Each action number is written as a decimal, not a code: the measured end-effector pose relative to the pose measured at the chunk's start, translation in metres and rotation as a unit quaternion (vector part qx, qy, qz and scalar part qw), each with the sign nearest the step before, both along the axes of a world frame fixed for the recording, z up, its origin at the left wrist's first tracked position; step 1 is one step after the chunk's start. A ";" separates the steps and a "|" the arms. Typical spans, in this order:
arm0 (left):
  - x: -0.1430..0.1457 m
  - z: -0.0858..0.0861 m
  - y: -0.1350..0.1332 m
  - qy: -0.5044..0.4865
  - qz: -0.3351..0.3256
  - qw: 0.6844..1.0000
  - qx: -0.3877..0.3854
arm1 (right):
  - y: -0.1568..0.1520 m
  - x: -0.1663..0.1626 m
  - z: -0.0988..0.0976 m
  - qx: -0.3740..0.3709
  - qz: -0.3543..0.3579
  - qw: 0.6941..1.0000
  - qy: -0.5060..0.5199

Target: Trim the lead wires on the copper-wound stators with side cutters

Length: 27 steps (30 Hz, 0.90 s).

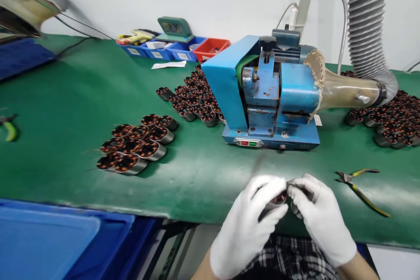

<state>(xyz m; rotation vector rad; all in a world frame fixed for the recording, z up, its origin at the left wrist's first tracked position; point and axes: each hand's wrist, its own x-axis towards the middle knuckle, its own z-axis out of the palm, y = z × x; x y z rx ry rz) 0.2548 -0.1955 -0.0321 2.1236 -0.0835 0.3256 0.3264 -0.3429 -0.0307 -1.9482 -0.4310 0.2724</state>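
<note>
My left hand (251, 223), in a white glove, is wrapped round a motor stator (278, 200), a metal ring with copper windings inside. Close beside it, the gloved fingers of my right hand (316, 214) are pinched together near the stator's open end. A dark bit shows between those fingertips, too small and blurred to name. Both hands are over the front edge of the green table (197, 188). To the right of my right hand lie yellow-handled cutting pliers (356, 180), their jaws towards the left.
Behind my hands stands a blue belt machine (262, 92) with a ribbed exhaust hose (369, 22). Stators are grouped at left (134, 144), behind the machine (193, 98) and at right (398, 120). Small bins (183, 54) and a clock (173, 28) stand at the back; blue crates (49, 240) lie below left.
</note>
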 end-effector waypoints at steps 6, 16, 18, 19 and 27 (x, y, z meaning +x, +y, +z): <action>0.004 -0.048 -0.008 -0.064 0.053 0.978 0.191 | -0.003 0.016 -0.029 -0.105 0.171 0.969 0.145; 0.008 -0.044 0.002 0.080 0.033 0.986 0.141 | -0.043 0.059 -0.006 -0.343 0.329 0.869 -0.134; 0.009 -0.045 0.002 0.090 0.032 0.986 0.137 | -0.075 0.071 -0.005 -0.364 0.307 0.858 -0.193; 0.009 -0.045 0.001 0.092 0.031 0.986 0.136 | -0.093 0.078 -0.007 -0.349 0.272 0.873 -0.206; 0.015 -0.026 -0.021 0.069 0.032 0.980 0.184 | -0.192 0.100 -0.056 -0.501 0.070 0.791 -0.343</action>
